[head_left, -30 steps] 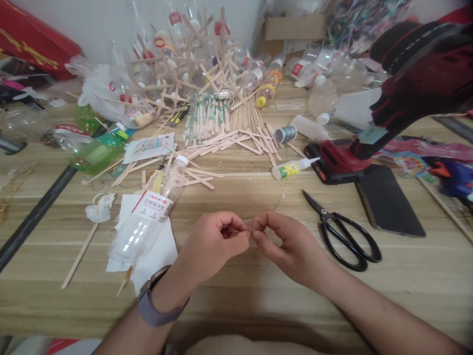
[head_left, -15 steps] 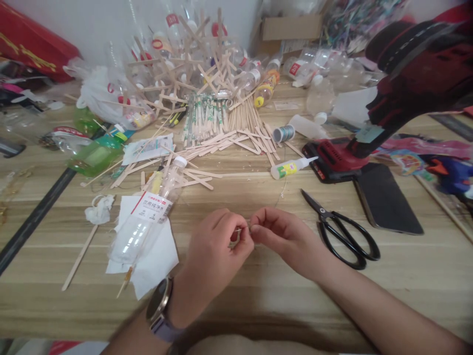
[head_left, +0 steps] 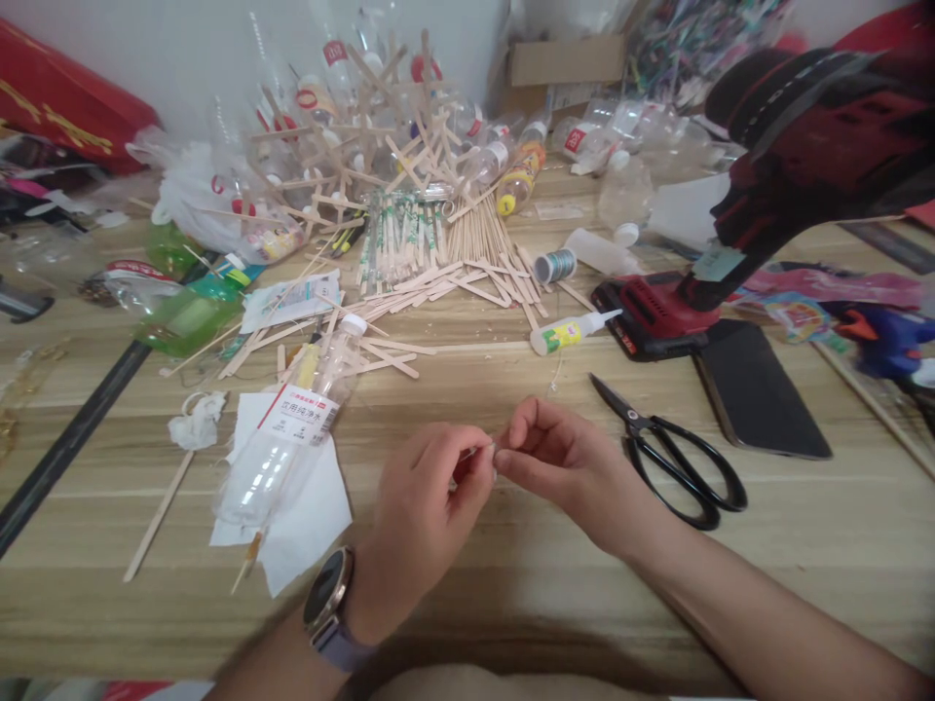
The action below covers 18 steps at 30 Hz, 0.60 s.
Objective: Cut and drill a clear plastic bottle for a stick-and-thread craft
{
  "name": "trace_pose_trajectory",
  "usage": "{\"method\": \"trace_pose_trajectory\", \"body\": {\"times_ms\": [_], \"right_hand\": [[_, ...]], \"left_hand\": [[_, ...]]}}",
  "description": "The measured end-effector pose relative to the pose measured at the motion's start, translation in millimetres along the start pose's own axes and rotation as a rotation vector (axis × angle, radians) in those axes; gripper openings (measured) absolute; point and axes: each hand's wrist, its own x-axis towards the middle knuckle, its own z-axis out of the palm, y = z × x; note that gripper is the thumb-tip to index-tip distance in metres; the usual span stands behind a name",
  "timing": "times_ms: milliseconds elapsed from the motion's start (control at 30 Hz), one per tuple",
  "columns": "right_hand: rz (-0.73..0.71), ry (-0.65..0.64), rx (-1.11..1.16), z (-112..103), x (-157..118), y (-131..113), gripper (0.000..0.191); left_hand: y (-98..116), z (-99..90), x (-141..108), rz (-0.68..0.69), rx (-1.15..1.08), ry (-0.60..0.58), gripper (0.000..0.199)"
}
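Observation:
Above the front middle of the table, my left hand, with a watch on its wrist, pinches thumb and forefinger together. Its fingertips meet those of my right hand, whose thumb and forefinger are closed as well. Whatever lies between the fingertips is too small to make out. A thin pale thread shows just beyond my right hand. Black-handled scissors lie to the right of that hand. Left of my left hand, a clear plastic bottle rests on white paper.
A glue bottle, a thread spool, a phone and a red-black power tool are on the right. Wooden sticks and plastic bottles pile up behind. A stick with crumpled tissue lies left.
My fingertips stay together, with only slight shifts of the fingers. The left wrist has moved a little to the right. The whole view has shifted slightly.

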Motion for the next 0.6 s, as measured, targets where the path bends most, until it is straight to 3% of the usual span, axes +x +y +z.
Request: {"method": "trace_pose_trajectory", "body": {"times_ms": [600], "right_hand": [[-0.033,-0.001,-0.108,-0.5,-0.7,-4.5,0.032]], "left_hand": [[-0.7,-3.2,1.0,-0.052,-0.122,-0.076,0.011]]}}
